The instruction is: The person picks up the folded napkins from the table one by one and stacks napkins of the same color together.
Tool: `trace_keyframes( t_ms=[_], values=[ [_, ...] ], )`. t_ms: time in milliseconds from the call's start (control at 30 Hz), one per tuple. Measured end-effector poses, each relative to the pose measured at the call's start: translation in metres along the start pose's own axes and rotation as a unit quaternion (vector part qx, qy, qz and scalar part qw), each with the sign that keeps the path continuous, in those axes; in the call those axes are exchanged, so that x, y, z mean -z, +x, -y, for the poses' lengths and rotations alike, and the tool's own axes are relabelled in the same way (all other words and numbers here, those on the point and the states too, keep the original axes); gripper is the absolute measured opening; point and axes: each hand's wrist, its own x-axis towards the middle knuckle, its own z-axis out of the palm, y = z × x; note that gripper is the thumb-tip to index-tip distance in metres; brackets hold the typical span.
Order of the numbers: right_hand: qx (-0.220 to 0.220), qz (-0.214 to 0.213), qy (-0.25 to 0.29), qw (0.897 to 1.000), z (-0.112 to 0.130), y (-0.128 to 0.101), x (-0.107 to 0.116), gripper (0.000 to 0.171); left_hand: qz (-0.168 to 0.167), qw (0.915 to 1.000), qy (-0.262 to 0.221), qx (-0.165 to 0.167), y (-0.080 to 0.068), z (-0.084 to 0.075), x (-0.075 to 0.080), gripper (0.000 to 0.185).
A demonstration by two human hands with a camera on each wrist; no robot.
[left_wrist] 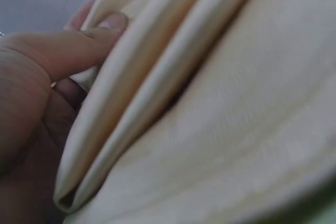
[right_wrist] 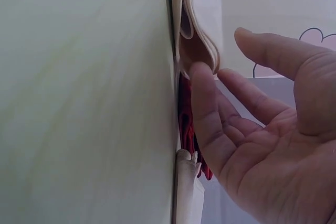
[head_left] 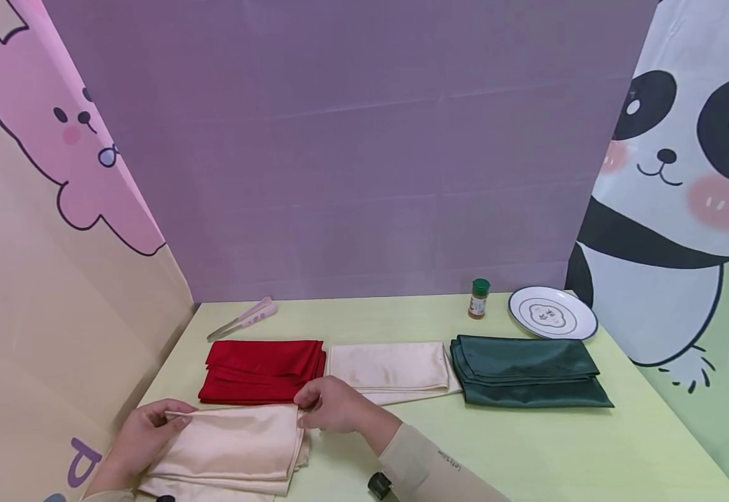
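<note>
A folded cream satin cloth (head_left: 232, 443) lies at the table's front left, its layers stacked. My left hand (head_left: 144, 439) pinches its upper left edge, with the thumb on top in the left wrist view, where the cloth's folded layers (left_wrist: 157, 72) show. At the upper right corner of the same cloth is my right hand (head_left: 342, 408). The right wrist view shows its thumb (right_wrist: 262, 48) apart from the cloth and its fingertips right at the folded edge (right_wrist: 207, 45). Just behind lies a folded red cloth (head_left: 260, 373).
A second cream cloth (head_left: 389, 366) and a dark green cloth (head_left: 527, 369) lie folded in a row right of the red one. Along the back are pink-handled scissors (head_left: 245, 319), a green-capped spice jar (head_left: 478, 300) and a white plate (head_left: 574, 314). Printed panels border the table (head_left: 515, 453).
</note>
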Motion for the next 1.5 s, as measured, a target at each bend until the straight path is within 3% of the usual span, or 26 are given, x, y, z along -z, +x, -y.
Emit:
trace_keyframes(
  t_ms=[133,300,600,767,867,1233,1500],
  values=[
    [-0.008,0.008,0.006,1.0,0.0,-0.001,0.0,0.032,-0.011,0.9997,-0.019,-0.007,0.0,-0.003,-0.002,0.01],
    [-0.011,0.016,-0.025,0.999,0.0,-0.002,0.001,0.032,-0.016,0.9995,-0.027,-0.007,0.001,-0.007,-0.005,0.011],
    [0.003,0.02,-0.082,0.996,-0.001,-0.002,0.001,0.011,0.013,0.9973,-0.069,-0.023,0.002,-0.011,-0.009,0.013],
    [0.01,0.016,-0.087,0.996,-0.001,-0.003,0.002,0.011,0.029,0.9952,-0.09,-0.025,0.001,-0.012,-0.01,0.016],
    [0.01,0.006,-0.091,0.996,0.0,-0.004,0.003,0.016,0.033,0.9951,-0.089,-0.025,0.0,-0.012,-0.01,0.019],
    [0.03,-0.025,-0.095,0.995,0.001,-0.003,0.012,0.01,0.024,0.9985,-0.048,-0.006,0.001,-0.011,-0.012,0.026],
    [0.033,-0.022,-0.098,0.994,-0.004,-0.001,0.015,0.018,0.022,0.9991,-0.036,0.002,0.001,-0.008,-0.014,0.019]
  ],
)
